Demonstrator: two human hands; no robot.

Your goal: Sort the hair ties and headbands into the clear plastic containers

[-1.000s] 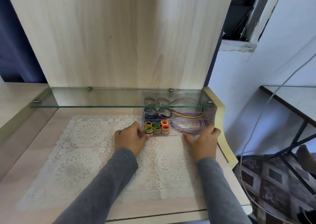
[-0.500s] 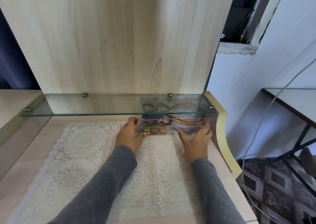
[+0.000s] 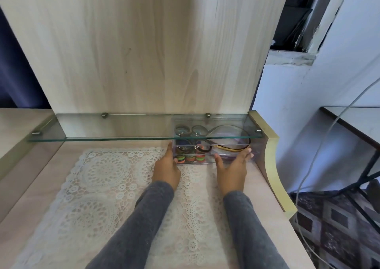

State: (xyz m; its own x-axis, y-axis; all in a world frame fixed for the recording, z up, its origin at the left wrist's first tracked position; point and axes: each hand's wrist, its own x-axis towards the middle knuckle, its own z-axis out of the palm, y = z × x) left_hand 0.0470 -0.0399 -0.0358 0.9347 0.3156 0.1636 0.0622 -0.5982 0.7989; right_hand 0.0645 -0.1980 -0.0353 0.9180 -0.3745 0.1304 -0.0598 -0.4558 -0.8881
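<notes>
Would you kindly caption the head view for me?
Left hand and right hand touch the clear container under the glass shelf.

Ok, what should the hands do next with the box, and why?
Probably draw both hands back. The clear plastic container already sits under the glass shelf, hair ties and headbands inside, and the left hand and right hand only touch it with straight fingers.

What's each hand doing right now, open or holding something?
Left hand: open, straight fingers pressing the clear container at its left end.
Right hand: open, spread fingers touching the container's front.
</notes>
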